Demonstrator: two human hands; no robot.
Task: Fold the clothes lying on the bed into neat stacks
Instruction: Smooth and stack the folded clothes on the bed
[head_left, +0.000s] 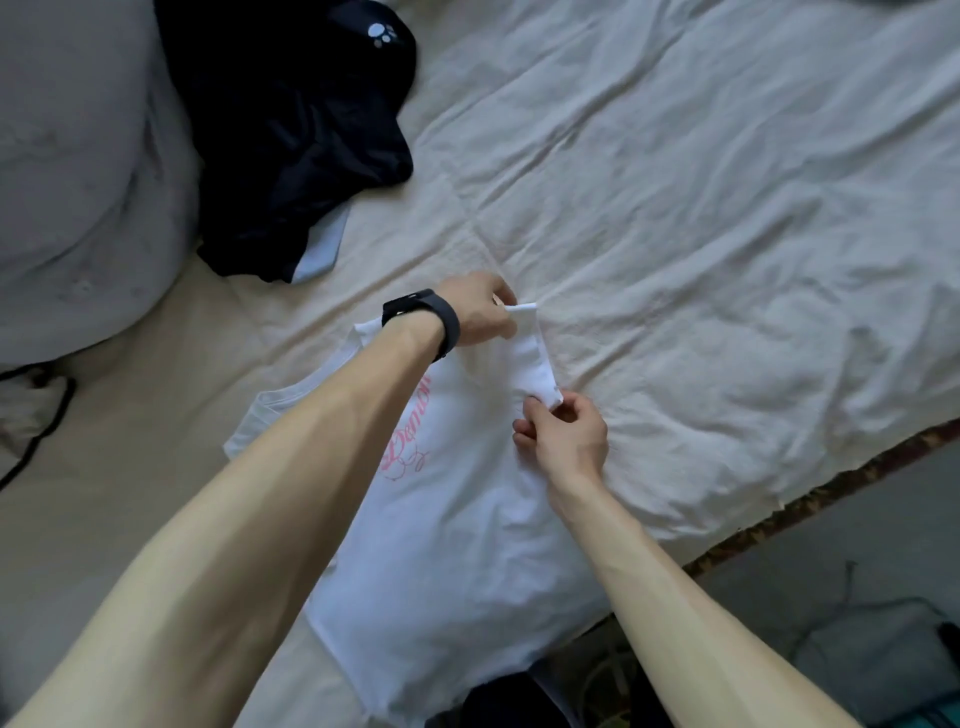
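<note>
White T-shirt (457, 545) on bed (727, 156) | left hand (478, 314); right hand (569, 434) pinch sleeve (530, 353)

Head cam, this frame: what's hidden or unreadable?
All in the head view:
- Pink print on the shirt: left forearm covers part of it, so the word is unreadable.
- Left hand: fingertips hidden behind its own back.
- Dark garment: crumpled, type unclear.
- Blue item: mostly under the dark garment.

Bed (701, 156): white tee (457, 545), dark clothes (291, 130), pillow (78, 182).
</note>
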